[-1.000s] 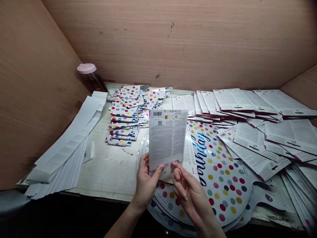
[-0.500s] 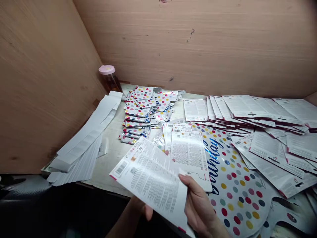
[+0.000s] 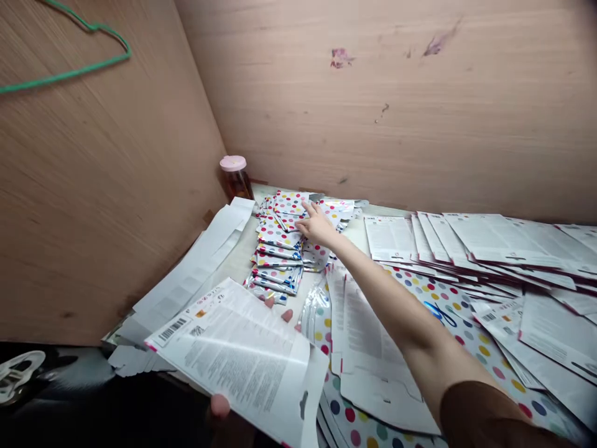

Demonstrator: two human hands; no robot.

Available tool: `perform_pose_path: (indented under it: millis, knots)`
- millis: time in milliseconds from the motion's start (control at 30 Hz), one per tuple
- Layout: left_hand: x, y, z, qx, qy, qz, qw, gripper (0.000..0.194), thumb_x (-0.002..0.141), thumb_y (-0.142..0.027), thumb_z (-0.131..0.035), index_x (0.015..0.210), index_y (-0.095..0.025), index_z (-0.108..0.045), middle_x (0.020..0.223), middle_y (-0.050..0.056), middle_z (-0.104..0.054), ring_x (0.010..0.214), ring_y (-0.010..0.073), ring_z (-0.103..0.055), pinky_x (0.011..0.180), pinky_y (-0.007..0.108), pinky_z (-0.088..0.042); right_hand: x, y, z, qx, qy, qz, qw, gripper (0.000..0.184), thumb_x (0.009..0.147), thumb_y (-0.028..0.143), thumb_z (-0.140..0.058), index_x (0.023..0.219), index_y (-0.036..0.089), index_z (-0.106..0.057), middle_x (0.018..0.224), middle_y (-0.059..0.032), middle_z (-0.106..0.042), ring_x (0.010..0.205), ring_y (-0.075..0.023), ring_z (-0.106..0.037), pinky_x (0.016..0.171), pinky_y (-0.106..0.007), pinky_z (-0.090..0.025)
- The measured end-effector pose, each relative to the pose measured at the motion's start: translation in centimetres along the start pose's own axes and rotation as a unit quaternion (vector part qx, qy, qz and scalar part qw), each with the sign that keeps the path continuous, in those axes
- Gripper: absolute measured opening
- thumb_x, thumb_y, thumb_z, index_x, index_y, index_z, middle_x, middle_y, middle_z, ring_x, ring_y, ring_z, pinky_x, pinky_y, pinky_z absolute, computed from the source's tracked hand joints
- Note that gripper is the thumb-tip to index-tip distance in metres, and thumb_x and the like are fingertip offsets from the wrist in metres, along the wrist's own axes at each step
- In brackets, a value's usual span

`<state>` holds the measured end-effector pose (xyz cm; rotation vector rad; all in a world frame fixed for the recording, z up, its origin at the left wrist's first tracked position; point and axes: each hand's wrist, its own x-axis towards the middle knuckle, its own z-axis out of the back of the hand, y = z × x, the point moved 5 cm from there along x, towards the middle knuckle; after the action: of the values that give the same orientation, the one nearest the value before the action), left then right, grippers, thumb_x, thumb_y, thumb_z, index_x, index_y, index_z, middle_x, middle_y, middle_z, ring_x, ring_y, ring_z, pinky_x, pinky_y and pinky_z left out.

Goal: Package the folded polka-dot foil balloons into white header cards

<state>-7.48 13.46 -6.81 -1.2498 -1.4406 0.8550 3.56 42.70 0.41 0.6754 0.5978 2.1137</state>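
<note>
My left hand (image 3: pixel 221 407) grips a white printed cardboard sleeve (image 3: pixel 247 348) by its lower side, thumb at the near edge and fingertips showing past the far edge. The sleeve is tilted, with barcode, small text and a hang hole; its right end gapes a little. My right hand (image 3: pixel 319 225) reaches forward over the pile of folded polka-dot foil balloons (image 3: pixel 280 255), fingers stretched out and apart at the top packets. Whether the fingertips touch the foil I cannot tell. Under my right forearm lie more printed sleeves (image 3: pixel 368 348) on a large flat polka-dot balloon (image 3: pixel 466 339).
Overlapping printed sleeves (image 3: pixel 489 239) cover the right side. Long white paper strips (image 3: pixel 191 261) lie along the left wooden wall (image 3: pixel 116 186). A pink-lidded jar (image 3: pixel 236 177) stands in the back corner. A green hanger (image 3: pixel 69 74) hangs at upper left.
My right hand has let go of the sleeve and reached forward to the folded balloons. My left hand has carried the sleeve leftward. The view has shifted, bringing the green hanger in.
</note>
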Motion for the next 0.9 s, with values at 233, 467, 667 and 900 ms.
perform_pose_path:
  millis: [233, 467, 667, 900]
  knots:
    - [0.0, -2.8, 0.9, -0.133, -0.006, 0.032, 0.991, 0.144, 0.037, -0.066, -0.085, 0.144, -0.055, 0.010, 0.160, 0.001, -0.025, 0.140, 0.0499, -0.023, 0.109, 0.072, -0.027, 6.5, 0.7, -2.1, -0.097, -0.024, 0.079, 0.992, 0.031, 0.092, 0.032, -0.063, 0.119, 0.016, -0.060, 0.131, -0.0095, -0.057, 0.120, -0.0266, -0.054, 0.102, -0.053, -0.043]
    - [3.4, -4.7, 1.3, -0.295, -0.148, -0.061, 0.942, 0.080, 0.081, -0.073, -0.043, 0.151, -0.039, -0.025, 0.158, 0.002, -0.030, 0.146, 0.0407, -0.016, 0.115, 0.064, -0.019, -5.9, 5.2, 3.4, -0.091, -0.129, 0.172, 0.972, 0.022, 0.097, 0.024, -0.047, 0.090, 0.017, -0.067, 0.100, -0.0133, -0.070, 0.097, -0.0242, -0.066, 0.087, -0.042, -0.053]
    - [5.7, -3.8, 0.6, -0.359, -0.241, -0.013, 0.902, 0.077, 0.077, -0.075, -0.048, 0.142, -0.034, -0.046, 0.145, 0.003, -0.051, 0.141, 0.0395, -0.032, 0.116, 0.057, -0.027, -23.2, 12.5, 7.8, -0.077, -0.106, 0.363, 0.923, 0.035, 0.097, 0.009, -0.039, 0.126, 0.012, -0.057, 0.099, -0.0108, -0.074, 0.104, -0.0221, -0.067, 0.094, -0.039, -0.053]
    - [5.6, -2.1, -2.5, -0.339, -0.197, 0.028, 0.919, 0.082, 0.077, -0.080, -0.041, 0.145, -0.033, -0.041, 0.146, 0.005, -0.050, 0.141, 0.0386, -0.032, 0.115, 0.059, -0.027, -25.9, 13.4, 6.9, -0.187, -0.053, 0.303, 0.933, 0.033, 0.097, 0.007, -0.038, 0.113, 0.005, -0.066, 0.079, -0.0095, -0.072, 0.075, -0.0189, -0.068, 0.079, -0.036, -0.056]
